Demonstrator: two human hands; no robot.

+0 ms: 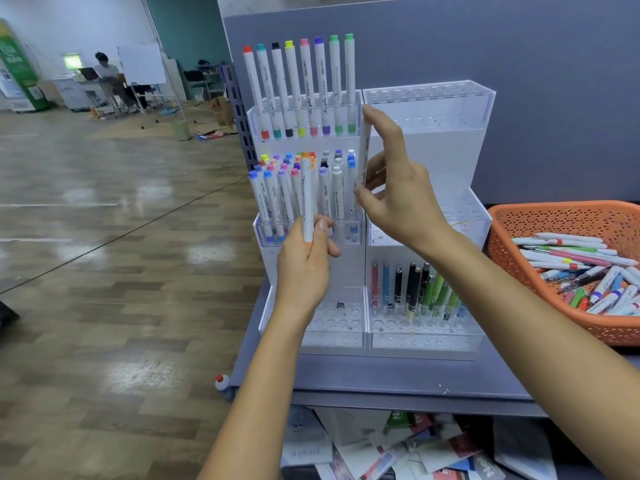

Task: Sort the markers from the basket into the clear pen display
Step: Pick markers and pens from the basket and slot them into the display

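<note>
Two markers were up at the clear pen display (429, 109), one in each of your hands.
Your left hand (304, 268) gripped an orange-capped marker (307, 195) upright before the middle left tier. Your right hand (398, 192) pinched a white marker (363, 150) end to end between forefinger and thumb. The orange basket (554, 216) sat at the right, markers heaped inside.

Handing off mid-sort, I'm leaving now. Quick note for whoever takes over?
Left hand: holds an orange-capped marker upright in front of the middle-left tier.
Right hand: holds a white marker upright by the top-left tier, at its right edge.
Done: in the clear pen display, both those tiers hold markers; pens stand bottom right.
Left: place both held markers, then the loose markers in the basket.
</note>
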